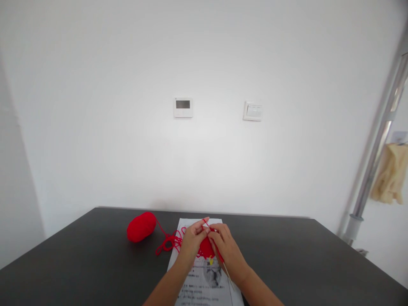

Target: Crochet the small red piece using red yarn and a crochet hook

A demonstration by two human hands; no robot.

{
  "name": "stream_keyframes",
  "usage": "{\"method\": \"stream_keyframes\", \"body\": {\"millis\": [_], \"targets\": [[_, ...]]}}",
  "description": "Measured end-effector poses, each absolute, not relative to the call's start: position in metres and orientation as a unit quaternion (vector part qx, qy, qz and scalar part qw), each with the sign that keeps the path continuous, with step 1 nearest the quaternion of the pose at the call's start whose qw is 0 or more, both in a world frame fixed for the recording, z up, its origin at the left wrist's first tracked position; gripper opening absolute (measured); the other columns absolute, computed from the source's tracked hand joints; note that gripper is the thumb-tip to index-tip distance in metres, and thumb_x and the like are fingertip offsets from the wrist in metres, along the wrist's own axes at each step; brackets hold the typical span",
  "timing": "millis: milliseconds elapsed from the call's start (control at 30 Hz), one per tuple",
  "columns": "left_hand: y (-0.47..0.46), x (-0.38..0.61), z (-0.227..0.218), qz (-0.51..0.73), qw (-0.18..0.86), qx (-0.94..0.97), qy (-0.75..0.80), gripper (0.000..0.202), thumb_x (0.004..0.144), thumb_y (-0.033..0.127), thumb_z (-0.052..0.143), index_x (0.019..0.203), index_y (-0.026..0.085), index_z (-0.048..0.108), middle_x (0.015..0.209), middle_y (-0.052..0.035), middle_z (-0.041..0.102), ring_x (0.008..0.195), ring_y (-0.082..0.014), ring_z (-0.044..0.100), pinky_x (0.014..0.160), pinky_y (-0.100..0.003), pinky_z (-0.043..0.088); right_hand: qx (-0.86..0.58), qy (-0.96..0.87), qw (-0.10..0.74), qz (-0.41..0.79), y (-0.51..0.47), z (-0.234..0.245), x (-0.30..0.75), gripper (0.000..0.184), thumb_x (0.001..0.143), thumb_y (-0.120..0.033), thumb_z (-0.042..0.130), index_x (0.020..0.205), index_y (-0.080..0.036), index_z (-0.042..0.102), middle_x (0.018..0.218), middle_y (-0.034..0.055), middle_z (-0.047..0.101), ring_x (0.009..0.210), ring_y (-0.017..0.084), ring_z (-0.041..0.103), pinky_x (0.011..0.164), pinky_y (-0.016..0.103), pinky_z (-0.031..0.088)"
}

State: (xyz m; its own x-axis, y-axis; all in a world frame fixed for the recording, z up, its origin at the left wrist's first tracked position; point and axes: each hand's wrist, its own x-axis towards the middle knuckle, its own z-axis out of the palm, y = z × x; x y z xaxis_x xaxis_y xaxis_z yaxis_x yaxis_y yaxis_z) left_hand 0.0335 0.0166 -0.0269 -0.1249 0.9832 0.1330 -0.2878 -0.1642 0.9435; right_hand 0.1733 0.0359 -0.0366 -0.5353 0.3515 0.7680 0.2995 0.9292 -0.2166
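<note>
A small red knitted piece (206, 248) hangs between my two hands. My left hand (191, 241) pinches its upper edge, with a strand of red yarn looped over the raised index finger. Curled around the right side of the work, my right hand (228, 251) grips a thin, pale knitting needle (228, 274), whose end pokes out below the palm. The needle's tip is hidden by fingers and yarn. A little yellow stitch marker (211, 260) dangles at the lower edge of the knitting.
On the dark table (95, 263), a red yarn ball (141, 227) lies to the left, its loose yarn (169, 243) trailing towards my hands. Printed paper (197, 293) lies beneath them. Behind is a white wall with a thermostat panel (182, 108) and switch (253, 111); a metal pole (379, 148) stands right.
</note>
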Motion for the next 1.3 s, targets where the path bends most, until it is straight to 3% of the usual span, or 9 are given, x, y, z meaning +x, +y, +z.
{"method": "stream_keyframes", "body": {"millis": [233,400,533,667,800,900,1067,1300], "targets": [[0.018,0.029,-0.022,0.594,0.471,0.496,0.424,0.055,0.063,0.027,0.067,0.115,0.013,0.059,0.069,-0.0018,0.067,0.069,-0.0173,0.059,0.070,-0.029,0.044,-0.180,-0.868,0.462,0.031,0.034,-0.030,0.176,0.023,0.089,-0.011,0.041,0.104,-0.022,0.055,0.104,0.0090,0.055,0.097,0.021,0.050,0.084,0.038,0.046],[0.019,0.015,-0.023,0.577,0.310,0.559,0.509,0.040,0.067,0.019,0.058,0.106,0.017,0.065,0.087,-0.0047,0.070,0.085,-0.0215,0.059,0.084,-0.033,0.042,-0.182,-0.868,0.457,0.064,0.029,-0.026,0.177,0.021,0.088,-0.014,0.045,0.102,-0.023,0.058,0.102,0.0084,0.058,0.097,0.021,0.053,0.086,0.038,0.046],[0.019,0.007,-0.026,0.551,0.258,0.602,0.516,0.038,0.068,0.016,0.054,0.103,0.021,0.066,0.101,-0.0046,0.068,0.096,-0.0226,0.057,0.090,-0.032,0.037,-0.173,-0.862,0.454,0.140,0.027,-0.026,0.178,0.020,0.089,-0.017,0.044,0.101,-0.023,0.060,0.098,0.0078,0.061,0.095,0.021,0.055,0.086,0.036,0.045],[0.017,0.007,-0.026,0.515,0.246,0.640,0.515,0.035,0.069,0.014,0.050,0.099,0.021,0.067,0.081,-0.0023,0.067,0.083,-0.0204,0.057,0.082,-0.029,0.038,-0.244,-0.811,0.453,0.278,0.033,-0.023,0.181,0.019,0.089,-0.028,0.048,0.088,-0.020,0.065,0.085,0.0058,0.065,0.082,0.019,0.059,0.075,0.031,0.047],[0.018,0.009,-0.025,0.497,0.304,0.647,0.492,0.029,0.065,0.012,0.052,0.088,0.020,0.068,0.064,0.0022,0.057,0.069,-0.0166,0.052,0.070,-0.026,0.037,-0.265,-0.747,0.428,0.434,0.041,-0.015,0.189,0.026,0.081,-0.040,0.058,0.074,-0.015,0.065,0.070,0.0033,0.065,0.069,0.017,0.060,0.067,0.029,0.048],[0.019,0.009,-0.023,0.507,0.416,0.607,0.448,0.025,0.060,0.014,0.058,0.083,0.018,0.067,0.059,0.0039,0.052,0.059,-0.0129,0.047,0.061,-0.024,0.035,-0.226,-0.700,0.401,0.546,0.044,-0.007,0.197,0.030,0.075,-0.044,0.064,0.076,-0.014,0.067,0.071,0.0047,0.067,0.071,0.019,0.063,0.071,0.033,0.049],[0.011,0.009,-0.012,0.516,0.569,0.524,0.368,0.028,0.056,0.022,0.070,0.083,0.016,0.067,0.058,0.0035,0.052,0.050,-0.0080,0.043,0.052,-0.022,0.029,-0.187,-0.662,0.390,0.612,0.042,0.000,0.206,0.026,0.075,-0.039,0.067,0.081,-0.014,0.068,0.079,0.0079,0.070,0.078,0.020,0.066,0.079,0.038,0.049],[0.002,0.016,-0.009,0.560,0.641,0.439,0.290,0.028,0.055,0.017,0.074,0.082,0.014,0.067,0.059,0.0011,0.056,0.048,-0.0060,0.046,0.049,-0.019,0.031,-0.143,-0.600,0.405,0.675,0.040,-0.001,0.206,0.020,0.075,-0.032,0.068,0.081,-0.013,0.065,0.086,0.0094,0.070,0.080,0.020,0.067,0.080,0.037,0.049]]}}
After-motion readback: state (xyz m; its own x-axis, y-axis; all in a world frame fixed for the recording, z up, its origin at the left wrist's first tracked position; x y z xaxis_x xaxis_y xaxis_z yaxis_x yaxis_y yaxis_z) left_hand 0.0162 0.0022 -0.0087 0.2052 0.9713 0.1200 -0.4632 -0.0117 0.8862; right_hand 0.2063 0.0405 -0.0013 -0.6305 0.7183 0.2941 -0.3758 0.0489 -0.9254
